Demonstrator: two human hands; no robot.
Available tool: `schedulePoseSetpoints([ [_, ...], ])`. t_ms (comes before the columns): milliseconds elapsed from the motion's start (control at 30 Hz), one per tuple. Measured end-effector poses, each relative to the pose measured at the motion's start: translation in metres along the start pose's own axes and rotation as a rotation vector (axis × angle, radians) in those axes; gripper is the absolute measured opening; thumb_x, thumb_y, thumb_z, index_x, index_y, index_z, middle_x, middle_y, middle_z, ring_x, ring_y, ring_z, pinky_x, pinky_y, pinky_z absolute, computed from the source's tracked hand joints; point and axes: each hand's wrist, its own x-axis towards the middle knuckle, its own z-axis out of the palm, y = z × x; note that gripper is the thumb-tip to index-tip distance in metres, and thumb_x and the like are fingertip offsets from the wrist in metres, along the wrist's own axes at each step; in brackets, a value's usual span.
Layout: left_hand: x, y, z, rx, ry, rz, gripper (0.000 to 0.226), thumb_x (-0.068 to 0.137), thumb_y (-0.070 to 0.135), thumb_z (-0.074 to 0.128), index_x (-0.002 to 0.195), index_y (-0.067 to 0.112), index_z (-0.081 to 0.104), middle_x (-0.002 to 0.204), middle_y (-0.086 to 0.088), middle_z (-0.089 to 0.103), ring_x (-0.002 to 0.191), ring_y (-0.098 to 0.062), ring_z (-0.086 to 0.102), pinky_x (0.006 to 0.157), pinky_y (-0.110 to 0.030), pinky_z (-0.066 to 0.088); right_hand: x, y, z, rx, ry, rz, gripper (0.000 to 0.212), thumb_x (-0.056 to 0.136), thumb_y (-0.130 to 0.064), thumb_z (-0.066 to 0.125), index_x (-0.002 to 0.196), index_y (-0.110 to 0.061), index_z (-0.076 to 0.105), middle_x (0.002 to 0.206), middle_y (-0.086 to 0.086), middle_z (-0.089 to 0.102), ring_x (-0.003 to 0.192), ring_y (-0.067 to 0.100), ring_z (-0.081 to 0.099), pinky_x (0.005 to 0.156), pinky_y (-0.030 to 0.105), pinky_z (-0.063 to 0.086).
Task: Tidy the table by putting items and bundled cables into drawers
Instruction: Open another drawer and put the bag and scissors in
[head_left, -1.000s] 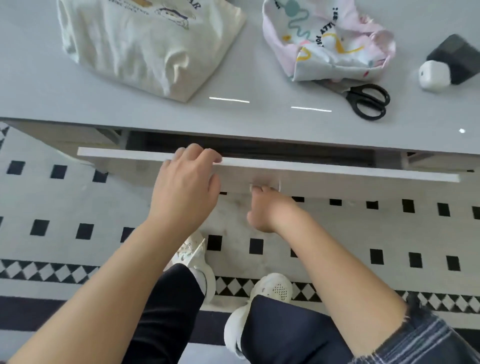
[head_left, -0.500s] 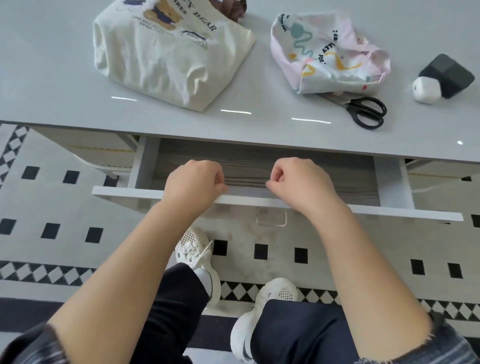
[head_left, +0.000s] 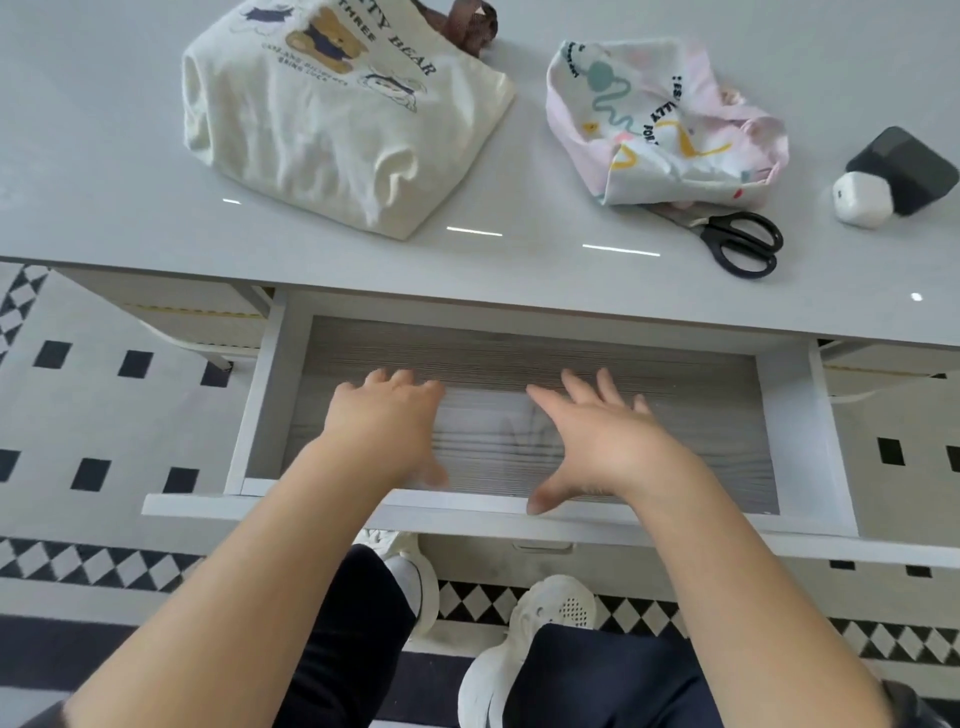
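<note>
The white drawer (head_left: 260, 415) under the grey table (head_left: 104, 197) stands pulled far out, and its wood-grain bottom is bare. My left hand (head_left: 387, 421) and my right hand (head_left: 597, 436) hover over the drawer, fingers spread, holding nothing. On the table lie a cream bear-print bag (head_left: 332, 114), a pink patterned pouch (head_left: 660, 124), black scissors (head_left: 743, 241) partly under the pouch, a white charger cube (head_left: 862, 200) and a dark box (head_left: 906, 166).
A brown item (head_left: 470, 23) pokes out behind the cream bag. Below are a black-and-white patterned floor (head_left: 104, 415), my knees and white shoes (head_left: 540, 618). Closed drawer fronts flank the open drawer on both sides.
The drawer came from nearly shut to fully pulled out. Both hands let go of its front edge and now hover open above its inside.
</note>
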Motion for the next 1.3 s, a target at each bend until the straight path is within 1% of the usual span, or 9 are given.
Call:
schedulePoseSetpoints([
  [133, 0.003, -0.013, -0.013, -0.275, 0.488, -0.093, 0.021, 0.085, 0.028, 0.059, 0.106, 0.026, 0.058, 0.102, 0.003, 0.065, 0.093, -0.025, 0.059, 0.067, -0.029, 0.039, -0.003, -0.003, -0.01, 0.081, 0.288, -0.007, 0.091, 0.074, -0.051, 0.074, 0.148, -0.034, 0.023, 0.153, 0.0, 0.032, 0.14, 0.026, 0.03, 0.106, 0.045, 0.032],
  [233, 0.0, -0.017, -0.029, -0.476, 0.786, -0.112, 0.005, 0.086, 0.026, 0.057, 0.088, 0.023, 0.061, 0.081, 0.006, 0.062, 0.078, -0.023, 0.056, 0.06, -0.029, 0.037, -0.002, -0.006, -0.023, 0.352, 0.6, -0.06, 0.041, 0.084, -0.037, 0.066, 0.122, -0.028, 0.054, 0.108, -0.011, 0.063, 0.099, 0.013, 0.059, 0.081, 0.032, 0.049],
  [333, 0.004, -0.026, -0.049, -0.586, 1.055, -0.097, 0.008, 0.087, 0.024, 0.056, 0.09, 0.017, 0.06, 0.087, 0.005, 0.053, 0.082, -0.021, 0.05, 0.064, -0.03, 0.033, 0.01, -0.026, -0.039, 0.757, 0.741, -0.148, 0.016, 0.085, -0.025, 0.063, 0.1, -0.019, 0.064, 0.078, -0.016, 0.061, 0.075, 0.005, 0.058, 0.075, 0.023, 0.048],
  [433, 0.023, -0.047, -0.072, -0.581, 1.24, -0.113, 0.025, 0.085, 0.027, 0.052, 0.105, 0.013, 0.058, 0.116, -0.007, 0.05, 0.111, -0.027, 0.047, 0.086, -0.033, 0.037, 0.032, -0.054, -0.064, 1.094, 0.701, -0.214, 0.022, 0.082, -0.027, 0.061, 0.102, -0.02, 0.061, 0.084, -0.011, 0.062, 0.081, 0.013, 0.064, 0.082, 0.031, 0.053],
  [533, 0.046, -0.068, -0.1, -0.528, 1.204, -0.236, 0.048, 0.082, 0.037, 0.046, 0.126, 0.018, 0.046, 0.146, -0.009, 0.033, 0.137, -0.031, 0.026, 0.11, -0.048, 0.023, 0.059, -0.077, -0.096, 1.363, 0.606, -0.196, 0.025, 0.084, -0.025, 0.059, 0.106, -0.013, 0.058, 0.085, -0.003, 0.059, 0.065, 0.015, 0.063, 0.073, 0.038, 0.057],
  [633, 0.071, -0.087, -0.123, -0.539, 1.097, -0.301, 0.065, 0.082, 0.049, 0.044, 0.141, 0.026, 0.031, 0.159, -0.01, 0.01, 0.146, -0.036, 0.004, 0.114, -0.058, 0.008, 0.081, -0.093, -0.125, 1.554, 0.518, -0.184, 0.032, 0.079, -0.03, 0.063, 0.099, -0.005, 0.06, 0.086, 0.005, 0.063, 0.076, 0.023, 0.063, 0.069, 0.035, 0.055],
  [833, 0.088, -0.11, -0.134, -0.715, 0.846, -0.321, 0.088, 0.072, 0.061, 0.05, 0.147, 0.027, 0.019, 0.14, -0.01, 0.032, 0.127, -0.034, 0.041, 0.107, -0.048, 0.035, 0.099, -0.105, -0.145, 1.61, 0.461, -0.173, 0.032, 0.076, -0.033, 0.069, 0.101, -0.013, 0.063, 0.103, 0.006, 0.07, 0.094, 0.025, 0.067, 0.086, 0.044, 0.056],
  [1100, 0.062, -0.088, -0.11, -0.575, 0.782, -0.308, 0.078, 0.079, 0.06, 0.047, 0.142, 0.019, 0.027, 0.129, -0.015, 0.039, 0.117, -0.04, 0.047, 0.096, -0.046, 0.039, 0.084, -0.1, -0.128, 1.411, 0.518, -0.142, 0.036, 0.061, -0.025, 0.07, 0.093, -0.011, 0.061, 0.095, 0.007, 0.07, 0.088, 0.027, 0.067, 0.082, 0.045, 0.057],
  [1300, 0.033, -0.091, -0.102, -0.637, 0.892, -0.361, 0.062, 0.086, 0.063, 0.041, 0.122, 0.013, 0.044, 0.127, -0.01, 0.044, 0.119, -0.031, 0.045, 0.09, -0.041, 0.037, 0.055, -0.068, -0.101, 1.384, 0.437, -0.191, 0.017, 0.079, -0.015, 0.073, 0.088, -0.018, 0.059, 0.095, 0.003, 0.071, 0.083, 0.02, 0.07, 0.074, 0.044, 0.06],
])
